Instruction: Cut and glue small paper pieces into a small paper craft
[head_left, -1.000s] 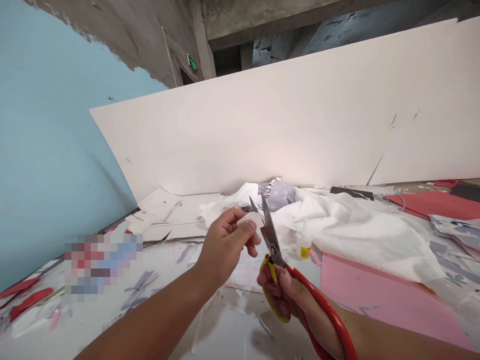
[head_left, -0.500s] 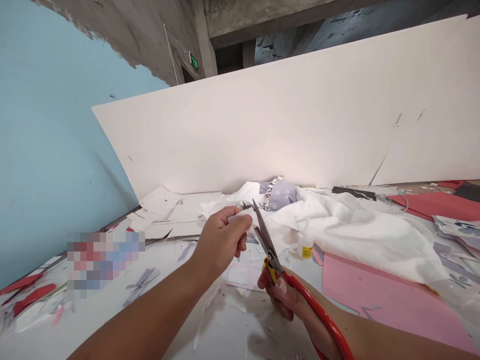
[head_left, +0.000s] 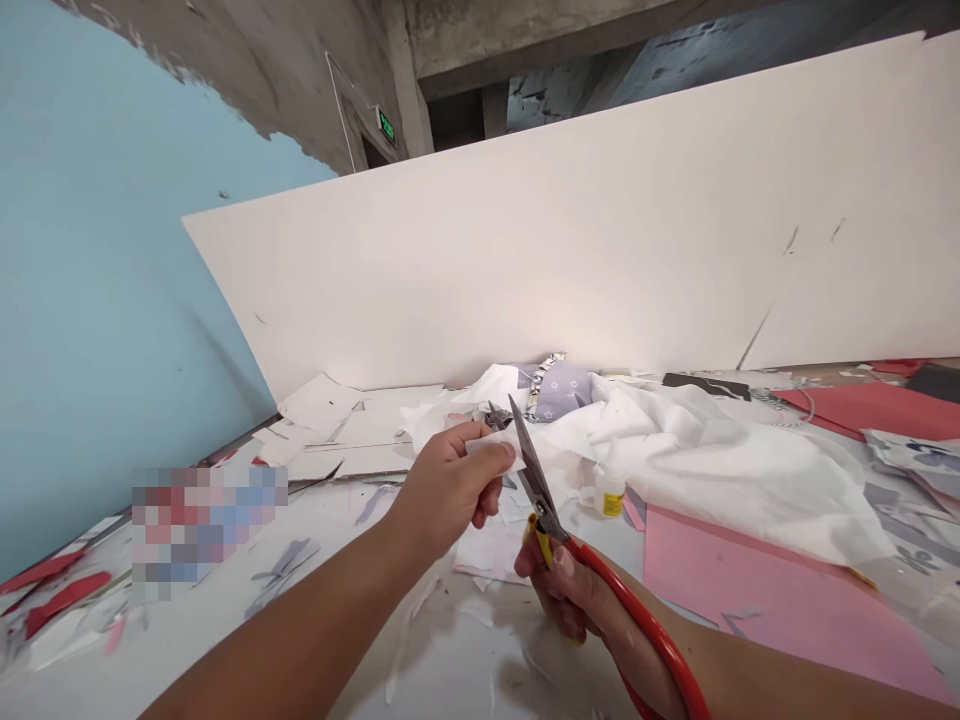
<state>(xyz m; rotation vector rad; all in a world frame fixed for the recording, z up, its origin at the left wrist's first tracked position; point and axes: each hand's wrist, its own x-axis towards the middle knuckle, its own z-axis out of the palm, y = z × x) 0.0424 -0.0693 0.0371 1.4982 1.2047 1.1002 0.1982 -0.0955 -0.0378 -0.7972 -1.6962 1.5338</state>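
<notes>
Between thumb and fingers, my left hand (head_left: 457,485) pinches a small white piece of paper (head_left: 487,441). My right hand (head_left: 581,595) is closed round the handles of red-handled scissors (head_left: 541,490). Their metal blades are spread apart and point up and away from me, with the paper's right edge close beside them. From this angle I cannot tell whether the paper lies between the blades. Some yellow shows on the handle near the pivot. Beyond the blades lies a crumpled white cloth (head_left: 697,460), and just right of them stands a small clear bottle with a yellow label (head_left: 610,494).
A pink sheet (head_left: 765,610) lies at the right, with red sheets (head_left: 885,408) behind it. Purple patterned fabric (head_left: 562,390) rests against the white upright board (head_left: 525,250). White card pieces (head_left: 382,430) and scraps cover the table's left side. A blue wall (head_left: 112,280) borders the left.
My left hand has moved slightly right and down with the paper, closer to the scissors. The scissor blades appear a little wider apart. My right hand has barely moved.
</notes>
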